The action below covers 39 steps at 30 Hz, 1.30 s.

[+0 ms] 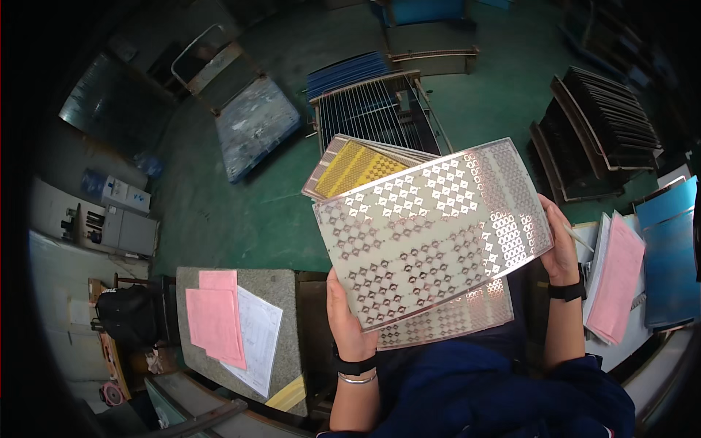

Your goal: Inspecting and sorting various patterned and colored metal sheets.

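A pale printed circuit board panel [431, 241] with rows of shiny copper-coloured diamond patterns is held tilted in front of me. My left hand [350, 317] grips its lower left edge, closed around the corner. On the opposite side, my right hand [561, 244] is closed on the right edge. Beneath it a similar panel [453, 321] sticks out towards my lap; what supports that one is hidden. Beyond the held panel, a yellow patterned panel [354, 169] lies fanned out on other panels, partly covered.
Ahead stands a wire-slotted rack [365, 109]. Left of it is a flat trolley [259, 128]; black slotted racks [599, 131] stand at right. Pink sheets [217, 321] and a white paper lie on a grey table [285, 292]. More pink paper [617, 277] is beside a blue board [668, 255].
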Motion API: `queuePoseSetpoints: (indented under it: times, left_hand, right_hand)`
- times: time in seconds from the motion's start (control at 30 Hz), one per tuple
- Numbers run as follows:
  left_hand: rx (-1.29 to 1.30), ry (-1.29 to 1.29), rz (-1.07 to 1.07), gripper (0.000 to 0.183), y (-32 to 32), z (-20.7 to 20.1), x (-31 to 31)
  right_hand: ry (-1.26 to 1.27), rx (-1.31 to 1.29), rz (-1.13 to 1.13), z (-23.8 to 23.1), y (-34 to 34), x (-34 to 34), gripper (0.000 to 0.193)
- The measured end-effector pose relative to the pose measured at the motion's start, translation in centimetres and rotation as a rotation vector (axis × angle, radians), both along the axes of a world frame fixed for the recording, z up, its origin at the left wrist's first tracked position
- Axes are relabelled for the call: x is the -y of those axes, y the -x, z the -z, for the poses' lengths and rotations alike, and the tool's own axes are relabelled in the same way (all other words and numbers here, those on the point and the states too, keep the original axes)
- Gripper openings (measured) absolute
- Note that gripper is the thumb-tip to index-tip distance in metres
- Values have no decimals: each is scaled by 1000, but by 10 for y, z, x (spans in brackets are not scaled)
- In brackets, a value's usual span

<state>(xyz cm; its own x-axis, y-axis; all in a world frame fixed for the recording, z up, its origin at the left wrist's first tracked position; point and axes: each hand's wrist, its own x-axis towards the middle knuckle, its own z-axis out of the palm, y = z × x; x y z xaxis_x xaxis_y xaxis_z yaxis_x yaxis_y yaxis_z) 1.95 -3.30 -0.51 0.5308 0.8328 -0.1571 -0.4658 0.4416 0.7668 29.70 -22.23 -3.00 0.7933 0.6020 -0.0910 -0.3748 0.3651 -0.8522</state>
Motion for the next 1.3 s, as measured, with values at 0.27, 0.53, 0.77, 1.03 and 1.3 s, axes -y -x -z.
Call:
queuePoseSetpoints:
  times: [0.27,0.53,0.77,1.03,1.3]
  left_hand:
    - [-26,-94,27,48,6,-2,-13]
    - [-58,-97,-12,46,8,3,-21]
    - [0,-53,-41,51,20,4,-38]
    - [228,-41,-159,53,-29,-12,14]
    - [-30,-66,-79,42,-12,-25,-5]
  right_hand:
    - [114,82,-98,-13,7,7,34]
    - [125,147,-111,-31,15,5,34]
    - [6,-11,-309,-29,25,1,36]
    - [-72,-344,-478,-30,112,-50,37]
    - [37,-99,-376,-24,79,-41,30]
